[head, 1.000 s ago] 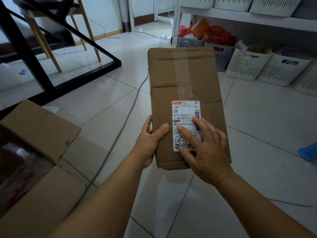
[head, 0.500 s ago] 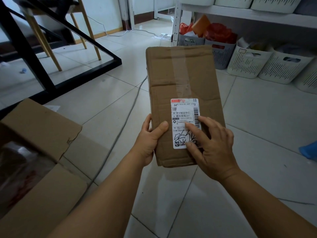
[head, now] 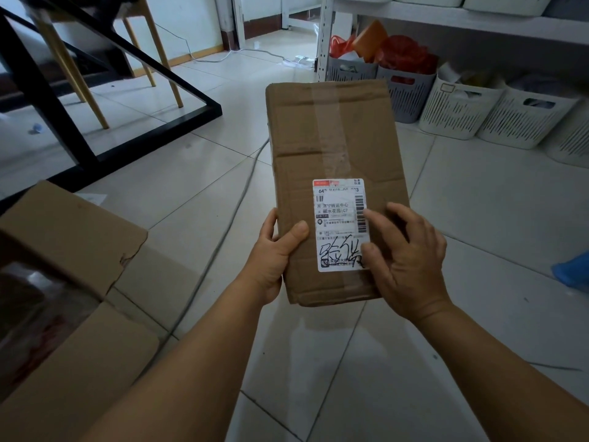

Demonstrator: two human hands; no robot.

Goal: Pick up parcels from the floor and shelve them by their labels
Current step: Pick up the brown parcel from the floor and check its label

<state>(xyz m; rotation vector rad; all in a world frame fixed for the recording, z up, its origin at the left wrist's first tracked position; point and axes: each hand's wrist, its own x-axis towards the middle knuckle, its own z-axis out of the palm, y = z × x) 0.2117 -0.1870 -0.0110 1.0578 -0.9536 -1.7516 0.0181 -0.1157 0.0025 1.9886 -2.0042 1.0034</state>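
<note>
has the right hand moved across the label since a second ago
Yes. The right hand slid rightward off the label, from covering its lower middle to touching only its right edge.

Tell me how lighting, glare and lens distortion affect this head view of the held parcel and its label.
Head view: dim, bluish room light; the white shipping label on the brown cardboard parcel is sharp, only its top number line smeared; soft glare on the clear tape strip; wide-angle bending tilts the white metal shelf; the right hand covers the label's right edge.

open tiles (head: pixel 478 202) ahead, baskets (head: pixel 459 106) right
</note>
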